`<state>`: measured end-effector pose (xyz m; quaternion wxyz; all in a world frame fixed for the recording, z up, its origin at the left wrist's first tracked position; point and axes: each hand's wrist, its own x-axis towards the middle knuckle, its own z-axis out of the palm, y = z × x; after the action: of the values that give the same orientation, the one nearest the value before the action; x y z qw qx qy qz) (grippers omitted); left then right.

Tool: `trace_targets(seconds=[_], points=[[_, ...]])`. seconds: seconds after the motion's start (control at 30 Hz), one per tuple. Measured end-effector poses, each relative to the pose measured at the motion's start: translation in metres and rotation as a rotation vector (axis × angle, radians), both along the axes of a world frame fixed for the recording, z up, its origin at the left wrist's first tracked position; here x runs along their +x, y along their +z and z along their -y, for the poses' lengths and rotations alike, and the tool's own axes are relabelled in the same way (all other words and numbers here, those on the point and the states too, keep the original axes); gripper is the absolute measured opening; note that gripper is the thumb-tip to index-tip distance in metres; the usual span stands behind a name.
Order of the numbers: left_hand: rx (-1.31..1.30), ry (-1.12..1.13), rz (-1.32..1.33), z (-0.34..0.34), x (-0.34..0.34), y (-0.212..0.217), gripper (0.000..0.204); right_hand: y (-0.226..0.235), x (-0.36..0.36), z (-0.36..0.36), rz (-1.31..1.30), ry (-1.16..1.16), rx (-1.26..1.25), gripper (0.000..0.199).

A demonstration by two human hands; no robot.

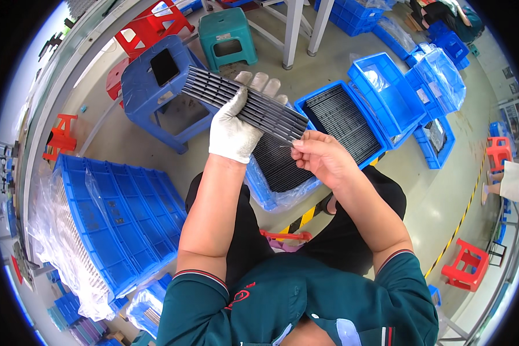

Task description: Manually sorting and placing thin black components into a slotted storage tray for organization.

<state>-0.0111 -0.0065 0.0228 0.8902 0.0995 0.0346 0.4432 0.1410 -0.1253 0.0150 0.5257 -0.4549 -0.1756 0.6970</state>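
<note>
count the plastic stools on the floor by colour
blue stool: 1
teal stool: 1
red stools: 4
total: 6

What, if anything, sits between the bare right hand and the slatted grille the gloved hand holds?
Nothing visible. The right hand already pinches the near end of the dark slatted grille, while the gloved left hand grips its middle, above the blue crate of similar parts.
</note>
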Motion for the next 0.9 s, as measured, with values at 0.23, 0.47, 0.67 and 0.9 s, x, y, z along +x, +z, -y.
trace_targets(seconds=[0.23, 0.47, 0.67, 0.9], points=[[0.062, -0.002, 0.049, -0.005, -0.001, -0.006, 0.024, 0.003, -0.002, 0.001, 0.042, 0.013, -0.028, 0.015], [0.091, 0.022, 0.057, -0.008, -0.001, -0.005, 0.023, 0.004, -0.004, 0.004, 0.156, 0.025, 0.042, 0.019], [0.078, 0.004, 0.083, -0.007, 0.000, -0.006, 0.023, 0.000, -0.007, 0.003, 0.139, -0.016, 0.033, 0.014], [0.082, 0.017, 0.075, -0.007, -0.002, -0.010, 0.024, -0.003, -0.013, 0.004, 0.220, -0.105, 0.165, 0.013]])
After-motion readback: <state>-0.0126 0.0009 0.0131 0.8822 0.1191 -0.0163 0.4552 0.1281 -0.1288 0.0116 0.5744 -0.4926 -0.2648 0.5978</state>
